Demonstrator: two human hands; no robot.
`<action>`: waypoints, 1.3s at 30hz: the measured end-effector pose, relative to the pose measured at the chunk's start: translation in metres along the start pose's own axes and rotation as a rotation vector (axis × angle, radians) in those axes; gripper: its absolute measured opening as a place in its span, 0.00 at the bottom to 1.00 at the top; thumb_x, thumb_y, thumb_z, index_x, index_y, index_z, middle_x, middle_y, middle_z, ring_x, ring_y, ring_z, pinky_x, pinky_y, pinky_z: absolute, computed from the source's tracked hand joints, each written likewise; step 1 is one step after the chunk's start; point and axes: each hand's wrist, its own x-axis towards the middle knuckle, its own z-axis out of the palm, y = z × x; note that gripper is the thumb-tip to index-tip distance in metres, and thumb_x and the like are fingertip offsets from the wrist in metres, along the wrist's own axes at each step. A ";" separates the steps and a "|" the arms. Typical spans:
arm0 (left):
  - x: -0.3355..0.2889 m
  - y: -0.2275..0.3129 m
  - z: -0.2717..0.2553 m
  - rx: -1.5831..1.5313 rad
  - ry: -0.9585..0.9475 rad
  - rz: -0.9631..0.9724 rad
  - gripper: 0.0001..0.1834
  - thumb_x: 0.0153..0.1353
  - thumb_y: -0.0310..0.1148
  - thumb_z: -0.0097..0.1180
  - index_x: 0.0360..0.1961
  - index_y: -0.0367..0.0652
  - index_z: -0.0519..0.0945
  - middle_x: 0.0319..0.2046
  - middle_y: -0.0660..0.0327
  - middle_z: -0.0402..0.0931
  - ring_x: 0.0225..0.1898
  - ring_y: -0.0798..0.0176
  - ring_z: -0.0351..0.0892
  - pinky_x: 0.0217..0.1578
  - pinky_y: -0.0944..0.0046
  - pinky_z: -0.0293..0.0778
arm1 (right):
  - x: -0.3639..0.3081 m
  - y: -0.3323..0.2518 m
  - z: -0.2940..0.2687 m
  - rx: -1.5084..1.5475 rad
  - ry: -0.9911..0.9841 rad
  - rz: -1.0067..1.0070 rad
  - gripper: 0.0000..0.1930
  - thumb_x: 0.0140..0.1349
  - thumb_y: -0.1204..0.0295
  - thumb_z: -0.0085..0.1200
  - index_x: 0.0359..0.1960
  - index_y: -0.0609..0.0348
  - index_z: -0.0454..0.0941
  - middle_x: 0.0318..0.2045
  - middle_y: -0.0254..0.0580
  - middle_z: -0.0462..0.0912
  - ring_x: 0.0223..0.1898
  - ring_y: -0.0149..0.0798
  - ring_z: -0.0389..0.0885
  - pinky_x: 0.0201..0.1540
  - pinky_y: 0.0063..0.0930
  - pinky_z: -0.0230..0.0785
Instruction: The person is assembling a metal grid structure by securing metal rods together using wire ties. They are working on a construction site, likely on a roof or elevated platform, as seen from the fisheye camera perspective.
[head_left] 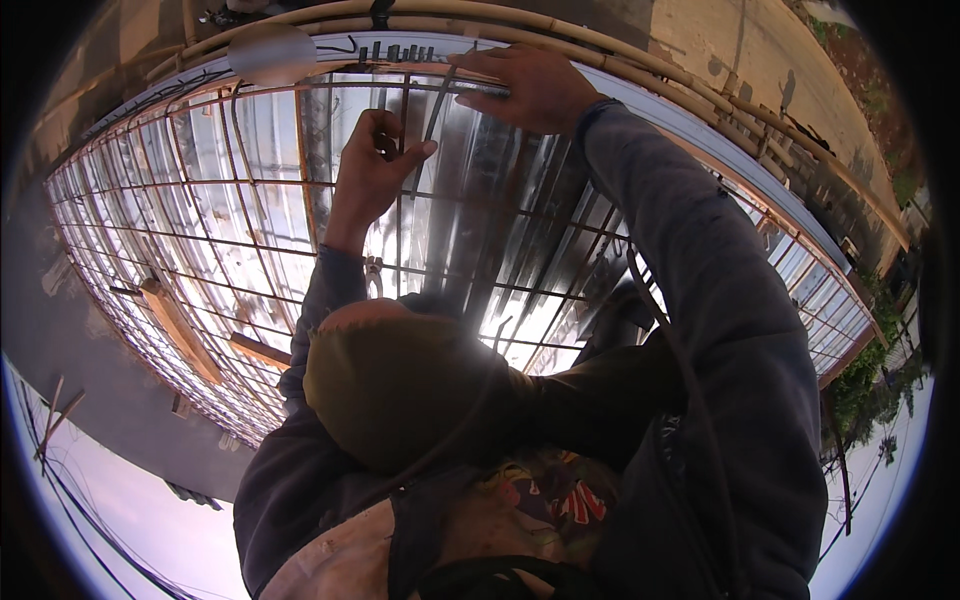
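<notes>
My right hand reaches over the steel mesh near its far edge. Its fingers are at the upper part of a thin, slanted steel bar and appear to grip it, though the contact is partly hidden. To the left, my left hand is raised above the mesh with its fingers curled and its thumb stretched out toward that bar. A gap shows between thumb and forefinger, with nothing visible in it. Beneath both hands lies a rebar grid over shiny corrugated metal sheets.
A pale edge board borders the grid, with several short dark stubs along it. Bamboo poles run beyond. Wooden pieces lie at the left. Overhead wires and greenery show near the rim.
</notes>
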 end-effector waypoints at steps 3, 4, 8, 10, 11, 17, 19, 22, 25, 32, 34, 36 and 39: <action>0.004 -0.010 0.006 -0.146 0.092 0.133 0.42 0.63 0.37 0.79 0.71 0.36 0.69 0.44 0.59 0.78 0.42 0.65 0.80 0.46 0.62 0.80 | 0.002 -0.003 -0.004 0.024 -0.017 0.003 0.34 0.79 0.37 0.49 0.80 0.36 0.73 0.60 0.46 0.90 0.58 0.54 0.90 0.64 0.52 0.79; 0.010 -0.005 0.012 -0.169 0.053 0.096 0.40 0.65 0.33 0.75 0.74 0.37 0.67 0.42 0.60 0.79 0.45 0.63 0.81 0.49 0.61 0.80 | 0.000 -0.002 -0.008 0.028 -0.035 0.021 0.34 0.80 0.37 0.49 0.80 0.36 0.72 0.59 0.47 0.90 0.57 0.54 0.90 0.64 0.52 0.80; 0.011 -0.008 0.030 -0.272 -0.070 0.021 0.39 0.70 0.40 0.72 0.74 0.34 0.67 0.42 0.61 0.82 0.42 0.65 0.83 0.45 0.61 0.80 | 0.006 -0.005 -0.006 0.124 -0.059 -0.002 0.34 0.81 0.38 0.48 0.82 0.35 0.69 0.51 0.51 0.92 0.50 0.56 0.91 0.60 0.52 0.80; 0.016 -0.008 0.036 -0.077 0.047 0.025 0.39 0.71 0.45 0.70 0.74 0.34 0.68 0.38 0.60 0.81 0.38 0.64 0.83 0.41 0.59 0.79 | 0.006 -0.004 -0.008 0.116 -0.089 0.010 0.35 0.81 0.39 0.49 0.83 0.35 0.68 0.49 0.50 0.92 0.50 0.56 0.91 0.58 0.52 0.80; 0.014 -0.002 0.038 -0.056 0.078 -0.013 0.41 0.70 0.46 0.71 0.74 0.34 0.68 0.37 0.59 0.81 0.38 0.62 0.84 0.40 0.58 0.79 | 0.005 -0.004 -0.010 0.115 -0.107 0.020 0.35 0.81 0.39 0.49 0.83 0.35 0.67 0.49 0.50 0.92 0.50 0.56 0.91 0.58 0.52 0.80; 0.004 0.007 0.057 0.108 0.346 0.284 0.47 0.69 0.46 0.74 0.78 0.34 0.61 0.48 0.51 0.80 0.40 0.59 0.81 0.41 0.57 0.80 | 0.006 -0.005 -0.007 0.006 -0.023 -0.043 0.35 0.80 0.40 0.50 0.83 0.37 0.67 0.49 0.50 0.92 0.52 0.55 0.90 0.58 0.49 0.78; 0.003 0.004 0.057 0.093 0.329 0.251 0.45 0.71 0.41 0.71 0.79 0.35 0.59 0.48 0.50 0.81 0.40 0.55 0.85 0.41 0.53 0.82 | 0.008 -0.007 -0.010 -0.002 -0.057 -0.028 0.35 0.80 0.41 0.50 0.83 0.38 0.67 0.52 0.50 0.92 0.53 0.55 0.90 0.59 0.49 0.78; 0.002 -0.002 0.050 0.089 0.318 0.267 0.36 0.77 0.37 0.64 0.76 0.35 0.61 0.51 0.46 0.83 0.41 0.46 0.89 0.42 0.44 0.83 | 0.010 -0.011 -0.017 0.020 -0.115 -0.003 0.35 0.80 0.42 0.51 0.83 0.40 0.66 0.55 0.51 0.91 0.55 0.56 0.89 0.61 0.50 0.77; -0.006 0.013 0.051 0.088 0.222 -0.018 0.37 0.72 0.43 0.65 0.75 0.40 0.66 0.52 0.48 0.84 0.47 0.37 0.90 0.50 0.44 0.84 | 0.009 -0.004 -0.014 0.066 -0.097 -0.036 0.35 0.81 0.43 0.51 0.83 0.42 0.65 0.56 0.52 0.90 0.56 0.57 0.89 0.63 0.52 0.76; -0.006 0.006 0.061 0.174 0.380 0.218 0.14 0.82 0.34 0.54 0.58 0.37 0.71 0.54 0.38 0.84 0.47 0.32 0.88 0.45 0.40 0.82 | 0.015 -0.004 -0.011 0.102 -0.158 -0.021 0.35 0.81 0.43 0.49 0.84 0.42 0.64 0.64 0.51 0.86 0.65 0.57 0.84 0.69 0.54 0.71; -0.005 0.003 0.063 0.149 0.419 0.278 0.12 0.82 0.33 0.54 0.56 0.36 0.71 0.56 0.38 0.83 0.48 0.31 0.88 0.46 0.40 0.82 | 0.015 -0.005 -0.011 0.085 -0.174 -0.016 0.36 0.81 0.42 0.49 0.84 0.41 0.64 0.68 0.50 0.84 0.68 0.55 0.82 0.71 0.54 0.70; -0.005 -0.004 0.062 0.122 0.443 0.336 0.11 0.82 0.33 0.54 0.54 0.36 0.71 0.58 0.37 0.83 0.49 0.31 0.88 0.47 0.40 0.82 | 0.016 -0.008 -0.014 0.052 -0.210 -0.007 0.36 0.81 0.42 0.48 0.84 0.41 0.64 0.71 0.48 0.82 0.70 0.54 0.81 0.72 0.53 0.69; -0.005 -0.007 0.064 0.056 0.401 0.206 0.18 0.76 0.31 0.59 0.64 0.45 0.75 0.61 0.47 0.82 0.55 0.37 0.88 0.53 0.42 0.84 | 0.013 -0.009 -0.015 0.021 -0.186 -0.003 0.35 0.81 0.42 0.48 0.84 0.37 0.64 0.77 0.40 0.76 0.72 0.53 0.79 0.73 0.52 0.69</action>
